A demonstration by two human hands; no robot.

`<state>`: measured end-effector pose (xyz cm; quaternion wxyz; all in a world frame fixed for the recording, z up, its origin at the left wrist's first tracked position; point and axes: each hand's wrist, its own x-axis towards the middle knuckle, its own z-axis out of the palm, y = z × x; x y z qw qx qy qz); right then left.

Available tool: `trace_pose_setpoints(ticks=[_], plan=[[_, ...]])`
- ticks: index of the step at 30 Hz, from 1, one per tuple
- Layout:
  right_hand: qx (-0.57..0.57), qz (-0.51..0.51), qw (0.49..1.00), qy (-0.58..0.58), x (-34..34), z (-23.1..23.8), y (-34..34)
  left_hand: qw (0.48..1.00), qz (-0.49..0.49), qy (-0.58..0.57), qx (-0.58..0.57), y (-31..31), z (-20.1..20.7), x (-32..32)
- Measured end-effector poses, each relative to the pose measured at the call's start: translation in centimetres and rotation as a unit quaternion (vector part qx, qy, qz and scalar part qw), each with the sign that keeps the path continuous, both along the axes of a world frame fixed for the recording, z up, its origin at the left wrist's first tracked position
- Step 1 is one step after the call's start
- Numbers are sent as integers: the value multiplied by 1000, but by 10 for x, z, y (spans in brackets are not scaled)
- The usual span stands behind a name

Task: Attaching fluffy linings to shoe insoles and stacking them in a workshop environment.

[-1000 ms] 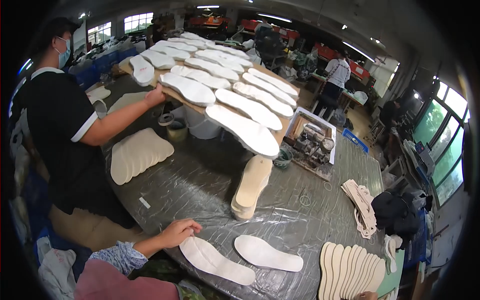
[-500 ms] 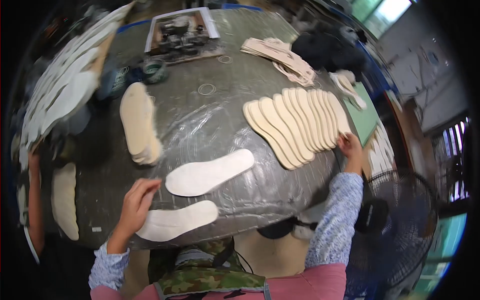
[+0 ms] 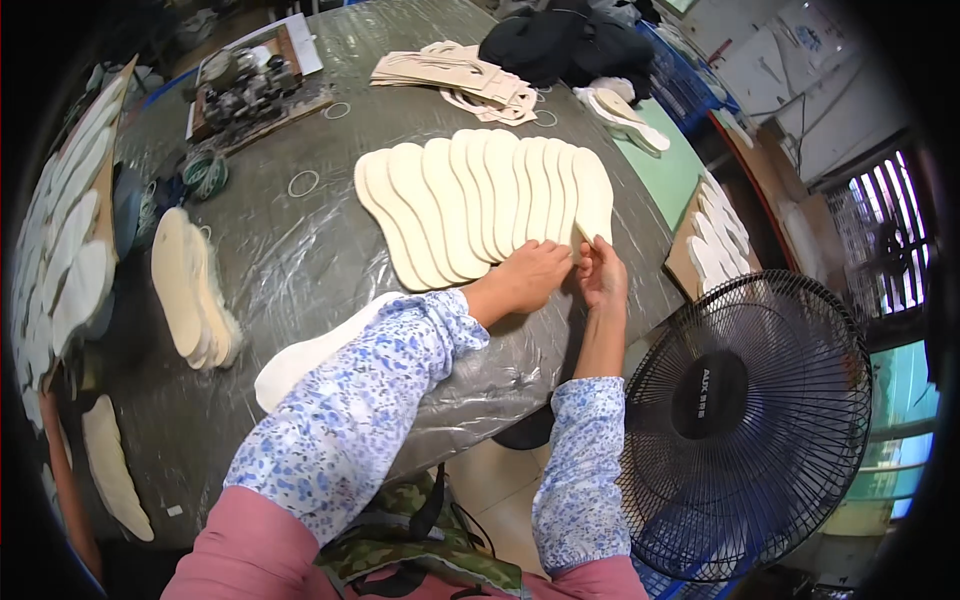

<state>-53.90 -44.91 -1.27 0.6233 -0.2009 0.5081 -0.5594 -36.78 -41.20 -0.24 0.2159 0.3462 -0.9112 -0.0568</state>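
A fanned row of cream insoles (image 3: 480, 195) lies overlapped on the table. At the row's right end, my right hand (image 3: 602, 275) pinches the near tip of the last insole (image 3: 594, 190), which is bent up slightly. Close beside it, my left hand (image 3: 530, 275) is at the near ends of the row, palm down, its fingers bent and held together. What lies under those fingers is hidden. A white insole (image 3: 290, 368) shows partly from beneath my left forearm.
A stack of cream insoles (image 3: 180, 290) stands at the left. Flat cut-out pieces (image 3: 450, 75) and dark cloth (image 3: 565, 40) lie at the back. A black fan (image 3: 745, 430) is close on the right, by a board of white insoles (image 3: 715, 240). Another person's arm (image 3: 60, 460) shows far left.
My left hand has crossed rightward from the white insoles to the cream row, beside my right hand. My right hand stays at the row's right end. The view has shifted right.
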Motion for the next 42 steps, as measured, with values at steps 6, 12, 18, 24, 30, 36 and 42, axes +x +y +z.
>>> trace_pose_setpoints(ticks=[6,12,18,24,30,36,42], plan=[[-265,-86,953,119,-26,138,-30,1000,-9,10,-11,-1,-4,-40],[-468,59,881,40,19,280,2,963,72,127,226,-31,21,1],[-370,-127,912,119,79,230,145,693,48,642,326,61,108,132],[-184,436,877,-86,114,123,218,622,106,743,222,255,121,252],[-65,487,864,-114,156,80,281,605,265,741,123,408,73,280],[-45,443,893,-57,173,72,336,680,361,633,78,486,44,281],[15,414,905,-94,149,54,375,608,446,630,187,548,16,256]])
